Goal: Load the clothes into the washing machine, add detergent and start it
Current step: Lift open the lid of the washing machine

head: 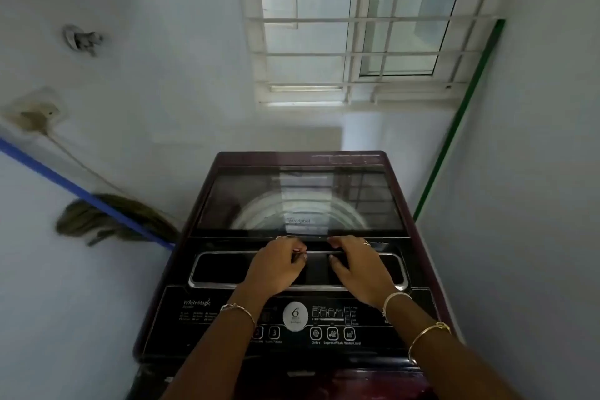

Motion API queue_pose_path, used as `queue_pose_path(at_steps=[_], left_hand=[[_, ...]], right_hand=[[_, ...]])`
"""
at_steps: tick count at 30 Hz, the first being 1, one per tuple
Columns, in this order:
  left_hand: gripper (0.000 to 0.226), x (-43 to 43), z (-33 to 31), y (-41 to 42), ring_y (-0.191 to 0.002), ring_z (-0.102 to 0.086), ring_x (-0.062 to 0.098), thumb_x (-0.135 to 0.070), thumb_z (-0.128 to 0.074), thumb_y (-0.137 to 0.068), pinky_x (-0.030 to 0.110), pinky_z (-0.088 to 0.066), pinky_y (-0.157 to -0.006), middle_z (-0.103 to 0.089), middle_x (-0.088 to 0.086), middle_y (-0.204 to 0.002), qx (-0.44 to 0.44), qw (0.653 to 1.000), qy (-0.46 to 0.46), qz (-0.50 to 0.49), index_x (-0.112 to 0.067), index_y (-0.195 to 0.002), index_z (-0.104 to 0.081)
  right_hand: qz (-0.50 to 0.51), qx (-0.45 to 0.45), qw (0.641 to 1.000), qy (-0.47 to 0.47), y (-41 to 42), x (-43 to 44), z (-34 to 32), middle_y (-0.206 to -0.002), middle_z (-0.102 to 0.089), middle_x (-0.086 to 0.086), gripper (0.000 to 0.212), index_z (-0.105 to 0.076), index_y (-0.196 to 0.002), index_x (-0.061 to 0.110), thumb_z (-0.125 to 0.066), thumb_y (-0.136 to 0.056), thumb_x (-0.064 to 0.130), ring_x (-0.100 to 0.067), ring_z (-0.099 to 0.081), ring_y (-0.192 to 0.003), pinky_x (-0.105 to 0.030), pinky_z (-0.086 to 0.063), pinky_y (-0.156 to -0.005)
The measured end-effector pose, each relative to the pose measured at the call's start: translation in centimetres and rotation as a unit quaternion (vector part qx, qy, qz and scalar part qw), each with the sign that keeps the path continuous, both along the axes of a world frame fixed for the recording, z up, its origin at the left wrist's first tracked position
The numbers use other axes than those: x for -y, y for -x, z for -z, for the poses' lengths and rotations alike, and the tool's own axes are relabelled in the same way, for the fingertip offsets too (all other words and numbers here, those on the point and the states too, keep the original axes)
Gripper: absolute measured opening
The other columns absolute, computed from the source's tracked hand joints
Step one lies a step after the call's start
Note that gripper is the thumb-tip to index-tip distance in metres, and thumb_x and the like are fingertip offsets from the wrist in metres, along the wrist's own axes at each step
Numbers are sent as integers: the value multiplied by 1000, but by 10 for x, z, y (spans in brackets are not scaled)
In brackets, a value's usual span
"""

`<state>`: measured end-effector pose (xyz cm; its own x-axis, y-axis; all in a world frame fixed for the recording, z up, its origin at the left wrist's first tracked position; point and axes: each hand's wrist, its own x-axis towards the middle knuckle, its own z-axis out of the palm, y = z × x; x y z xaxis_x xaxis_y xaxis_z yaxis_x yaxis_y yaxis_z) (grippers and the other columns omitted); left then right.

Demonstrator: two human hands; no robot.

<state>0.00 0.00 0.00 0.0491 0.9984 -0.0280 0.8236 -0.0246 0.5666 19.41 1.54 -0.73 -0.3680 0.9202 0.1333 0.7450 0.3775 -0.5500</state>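
**Now: both hands on the washer's lid**

Straight ahead of me stands the washing machine (292,159), a dark maroon top-loader set in a corner between pale walls; its glass lid (300,198) lies flat and closed, and through it I make out the pale rings of the drum (259,214). My left hand (277,265) and my right hand (358,266) sit side by side, close but apart, at the lid's front edge; the fingers of both are curled over that edge and grip it, knuckles up. Below my wrists runs the control panel (295,315), with a white oval badge in the middle and a row of buttons along the near side; thin bangles (428,331) circle both wrists. To the left a mop (107,217) with a blue handle leans against the wall, just beside the machine; higher on that wall is a socket (35,114) with a cord. A barred window (357,26) is above the machine; a green pole (461,117) slants up the right wall.
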Motion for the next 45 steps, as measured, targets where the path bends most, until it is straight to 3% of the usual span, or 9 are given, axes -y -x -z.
queue_pose_path(at_steps=[7,10,17,22,26,32,35,38,45], left_hand=[[47,-6,14,3,-111,-56,18,-57,-43,-91,37,-43,-96,-63,-1,-117,-158,987,-9,23,-22,-119,-60],[60,-13,11,6,-112,-56,16,-70,-47,-82,38,-40,-97,-64,-4,-117,-142,989,41,30,-23,-116,-60],[65,-20,-17,9,-101,-60,13,-79,-60,-65,41,-42,-98,-67,-8,-106,-61,993,89,39,-26,-102,-62],[84,-36,-72,18,-104,-60,14,-80,-64,-59,37,-49,-97,-64,-4,-117,-5,990,118,77,-22,-119,-59],[94,-64,-126,28,-104,-57,12,-82,-67,-53,35,-47,-97,-57,-7,-117,-41,972,175,149,-22,-125,-54],[88,-106,-183,34,-103,-58,15,-57,-78,-51,31,-47,-97,-57,-6,-115,-100,956,186,206,-18,-126,-54],[68,-125,-206,39,-98,-65,18,-51,-75,-57,39,-53,-94,-66,-1,-110,-79,963,177,186,-21,-117,-61],[58,-144,-228,45,-93,-69,18,-58,-75,-64,40,-55,-91,-72,-1,-102,-76,965,169,188,-20,-107,-68],[61,-180,-269,47,-80,-65,14,-72,-59,-74,26,-48,-70,-70,-3,-89,-154,973,76,152,-16,-95,-70]], right_hand=[[0,73,997,-18,12,-9,8,-111,-63,4,29,-60,-115,24,-46,-92,35,-15,-55,-107,-31,-40,-92],[-3,107,994,6,15,-12,6,-112,-63,3,30,-58,-115,23,-42,-94,38,-17,-55,-109,-35,-37,-94],[-27,74,994,73,14,-26,-18,-108,-67,1,28,-62,-106,22,-45,-93,40,-20,-59,-103,-39,-42,-92],[-64,83,987,123,15,-52,-73,-103,-67,-4,33,-62,-103,20,-45,-93,47,-20,-61,-94,-38,-49,-85],[-92,103,978,157,18,-75,-132,-104,-63,2,36,-62,-106,22,-45,-93,51,-15,-57,-96,-28,-42,-83],[-119,45,960,248,13,-103,-198,-121,-61,1,48,-59,-122,21,-50,-88,54,-16,-57,-109,-34,-39,-104],[-136,100,947,273,14,-123,-225,-120,-61,2,64,-53,-128,24,-68,-74,54,-16,-59,-109,-35,-45,-102],[-133,176,947,232,22,-142,-246,-112,-65,3,72,-53,-126,27,-81,-63,48,-17,-63,-101,-38,-49,-98],[-117,194,967,112,33,-174,-282,-100,-67,8,47,-61,-114,26,-74,-73,46,-12,-63,-93,-31,-49,-91]])
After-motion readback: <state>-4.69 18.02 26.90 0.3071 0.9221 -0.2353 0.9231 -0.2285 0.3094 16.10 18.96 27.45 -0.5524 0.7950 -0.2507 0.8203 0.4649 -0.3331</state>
